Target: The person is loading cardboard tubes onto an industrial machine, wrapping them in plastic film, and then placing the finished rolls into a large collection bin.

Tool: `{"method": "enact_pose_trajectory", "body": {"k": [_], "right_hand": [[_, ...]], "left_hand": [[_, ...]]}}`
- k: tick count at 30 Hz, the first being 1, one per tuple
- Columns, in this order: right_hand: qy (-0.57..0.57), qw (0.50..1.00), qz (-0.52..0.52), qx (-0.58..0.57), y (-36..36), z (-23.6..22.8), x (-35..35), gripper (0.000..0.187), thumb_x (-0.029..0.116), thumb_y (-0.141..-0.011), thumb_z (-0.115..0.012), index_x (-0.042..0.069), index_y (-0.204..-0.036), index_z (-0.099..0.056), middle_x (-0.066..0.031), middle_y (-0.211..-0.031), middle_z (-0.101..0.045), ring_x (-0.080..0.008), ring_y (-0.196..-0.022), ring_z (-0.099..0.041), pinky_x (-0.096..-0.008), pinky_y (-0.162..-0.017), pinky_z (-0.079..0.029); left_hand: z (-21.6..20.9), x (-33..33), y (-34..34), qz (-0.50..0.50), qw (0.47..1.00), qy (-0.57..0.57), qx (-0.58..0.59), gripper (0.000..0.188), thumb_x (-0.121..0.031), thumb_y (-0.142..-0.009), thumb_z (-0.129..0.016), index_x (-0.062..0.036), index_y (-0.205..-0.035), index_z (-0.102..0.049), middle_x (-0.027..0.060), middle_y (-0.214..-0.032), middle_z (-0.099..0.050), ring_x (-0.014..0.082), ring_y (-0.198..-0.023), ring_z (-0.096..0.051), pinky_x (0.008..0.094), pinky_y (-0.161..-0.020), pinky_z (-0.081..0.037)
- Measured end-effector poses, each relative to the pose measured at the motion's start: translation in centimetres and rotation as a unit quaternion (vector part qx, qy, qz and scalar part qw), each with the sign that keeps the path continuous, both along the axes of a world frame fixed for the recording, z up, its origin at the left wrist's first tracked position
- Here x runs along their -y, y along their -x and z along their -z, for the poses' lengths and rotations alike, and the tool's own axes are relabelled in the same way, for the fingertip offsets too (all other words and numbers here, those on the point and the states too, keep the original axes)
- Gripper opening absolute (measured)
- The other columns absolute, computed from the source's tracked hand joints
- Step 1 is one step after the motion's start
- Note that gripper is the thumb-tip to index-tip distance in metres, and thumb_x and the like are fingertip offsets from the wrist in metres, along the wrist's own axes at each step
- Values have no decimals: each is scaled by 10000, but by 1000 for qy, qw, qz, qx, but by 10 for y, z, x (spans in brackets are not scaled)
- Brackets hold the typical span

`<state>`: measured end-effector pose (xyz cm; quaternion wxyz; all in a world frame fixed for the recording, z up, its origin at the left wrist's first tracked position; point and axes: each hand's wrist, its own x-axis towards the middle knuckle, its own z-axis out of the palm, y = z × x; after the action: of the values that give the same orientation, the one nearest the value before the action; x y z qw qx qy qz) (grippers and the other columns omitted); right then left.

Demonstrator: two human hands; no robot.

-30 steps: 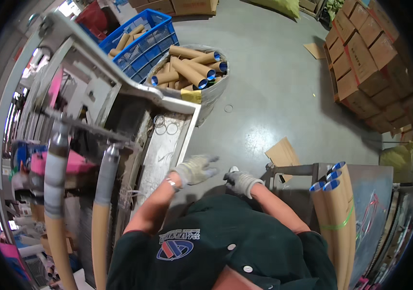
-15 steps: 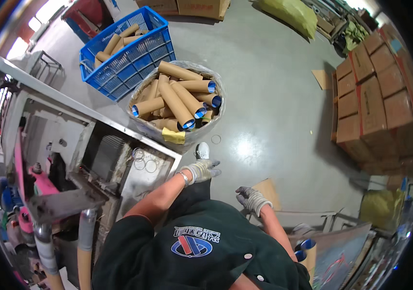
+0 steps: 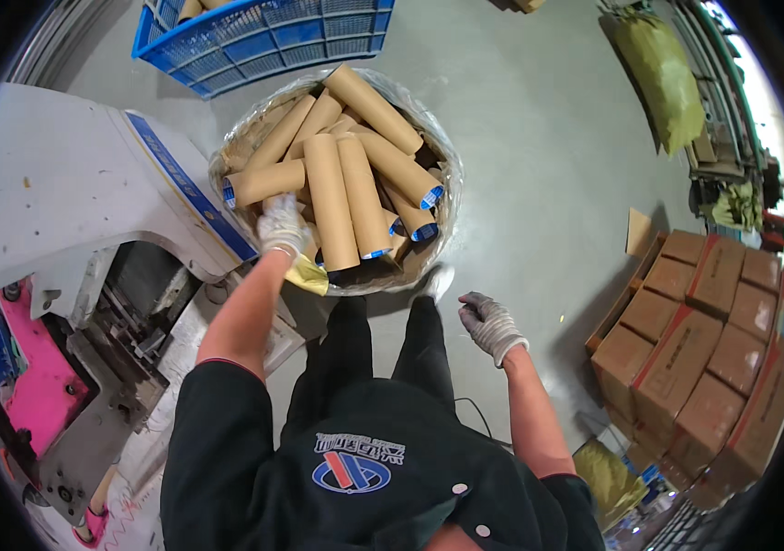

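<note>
My left hand (image 3: 282, 228), in a pale work glove, reaches into a round bin (image 3: 452, 174) lined with clear plastic. Its blurred fingers are at the lower side of a brown cardboard tube (image 3: 268, 184) lying across the bin's left part; whether they grip it I cannot tell. Several more cardboard tubes (image 3: 330, 204) lie heaped there, some with blue inside their ends. A yellow piece of material (image 3: 308, 275) hangs at the rim, below my left wrist. Out over the floor, my right hand (image 3: 493, 327), gloved with greyed fingertips, holds nothing, its fingers loosely bent and partly apart.
Behind the bin stands a blue plastic crate (image 3: 273, 41) with tubes inside. A white machine (image 3: 71, 184) with pink parts takes up the left side. Stacked cardboard cartons (image 3: 677, 358) stand at the right, and a yellow-green sack (image 3: 658, 83) lies at the far right.
I have come closer to the bin and my view has turned. My left hand has moved forward from before the bin into the tubes. My right hand stays free, away from the bin.
</note>
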<state>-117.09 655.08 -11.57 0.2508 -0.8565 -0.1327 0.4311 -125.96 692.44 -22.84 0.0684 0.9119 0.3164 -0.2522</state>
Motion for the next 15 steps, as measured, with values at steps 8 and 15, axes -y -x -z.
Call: {"method": "enact_pose_trajectory", "body": {"k": [8,15], "right_hand": [[44,987,-156,14,-118,146,-28,391,180,-771,-610,70,-1139,-536,-176,-1042,-579,-303,-930,-576,-379,-847,-454],[51,993,-64,87,-226,232,-82,502,253,-780,-612,39,-1202,-446,-235,-1102,-544,-372,-1028,-516,-417,-886,-414]], "left_hand": [[67,-95,-29,10,975,-213,-57,583,-138,-836,-383,-241,-1395,-253,113,-1422,-281,291,-1311,-263,464,-1098,-86],[89,-115,-33,-20,967,-223,-119,236,-106,-808,-520,-137,-1018,-623,87,-869,-640,248,-825,-625,379,-706,-503]]}}
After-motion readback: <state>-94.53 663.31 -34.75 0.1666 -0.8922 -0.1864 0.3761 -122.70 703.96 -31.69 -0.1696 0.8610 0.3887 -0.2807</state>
